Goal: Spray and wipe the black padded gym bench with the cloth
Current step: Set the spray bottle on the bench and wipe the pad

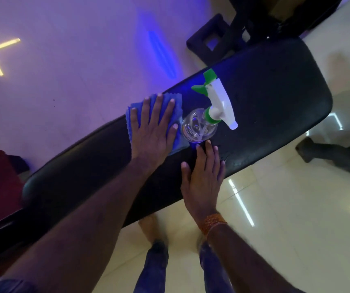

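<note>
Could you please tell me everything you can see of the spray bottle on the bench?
The spray bottle has a clear, round plastic-looking body, a green collar and a white trigger head with green nozzle and trigger. It stands upright on the black bench, close beside the blue cloth. No hand holds it; the right hand lies flat, fingertips right by its base.

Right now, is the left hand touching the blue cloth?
Touching. The head view shows the left hand flat on the blue cloth, fingers spread across it.

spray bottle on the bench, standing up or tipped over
Upright: the clear plastic spray bottle with green and white trigger head stands on its base on the black padded bench, head on top.
</note>
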A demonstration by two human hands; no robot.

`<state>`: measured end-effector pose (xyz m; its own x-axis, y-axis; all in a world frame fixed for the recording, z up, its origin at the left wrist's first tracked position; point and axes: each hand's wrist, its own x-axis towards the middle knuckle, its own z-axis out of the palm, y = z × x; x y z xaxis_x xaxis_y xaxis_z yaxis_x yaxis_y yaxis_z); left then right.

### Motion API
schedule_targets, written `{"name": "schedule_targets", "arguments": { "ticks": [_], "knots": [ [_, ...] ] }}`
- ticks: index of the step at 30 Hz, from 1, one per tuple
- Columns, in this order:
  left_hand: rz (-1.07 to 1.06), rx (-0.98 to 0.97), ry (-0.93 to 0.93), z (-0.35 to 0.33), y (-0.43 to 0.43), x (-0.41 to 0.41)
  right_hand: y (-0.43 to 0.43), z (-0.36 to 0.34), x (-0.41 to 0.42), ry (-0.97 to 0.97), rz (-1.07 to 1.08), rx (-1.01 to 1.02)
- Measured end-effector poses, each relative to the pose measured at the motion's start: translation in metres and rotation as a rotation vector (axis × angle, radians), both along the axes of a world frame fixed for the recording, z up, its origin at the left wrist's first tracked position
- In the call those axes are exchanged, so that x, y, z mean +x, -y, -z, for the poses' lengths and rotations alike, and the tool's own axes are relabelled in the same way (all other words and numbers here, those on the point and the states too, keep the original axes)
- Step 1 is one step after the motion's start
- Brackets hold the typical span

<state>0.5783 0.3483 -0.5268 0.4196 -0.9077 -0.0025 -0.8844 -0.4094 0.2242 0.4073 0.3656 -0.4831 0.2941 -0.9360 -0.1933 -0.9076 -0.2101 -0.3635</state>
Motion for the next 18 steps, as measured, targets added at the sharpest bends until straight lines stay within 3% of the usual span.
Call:
{"name": "schedule_targets", "arguments": {
  "ticks": [7,14,18],
  "knots": [
    [-0.073,0.009,0.0,-0.005,-0.07,-0.058,0.002,-0.006,-0.013,-0.098,-0.148,0.031],
    [-0.284,0.033,0.01,-0.005,-0.027,-0.038,0.02,-0.011,-0.029,-0.065,-0.251,0.012],
    [-0.334,0.033,0.016,-0.001,-0.046,-0.057,0.025,-0.009,-0.036,-0.08,-0.316,-0.012]
  ]
}}
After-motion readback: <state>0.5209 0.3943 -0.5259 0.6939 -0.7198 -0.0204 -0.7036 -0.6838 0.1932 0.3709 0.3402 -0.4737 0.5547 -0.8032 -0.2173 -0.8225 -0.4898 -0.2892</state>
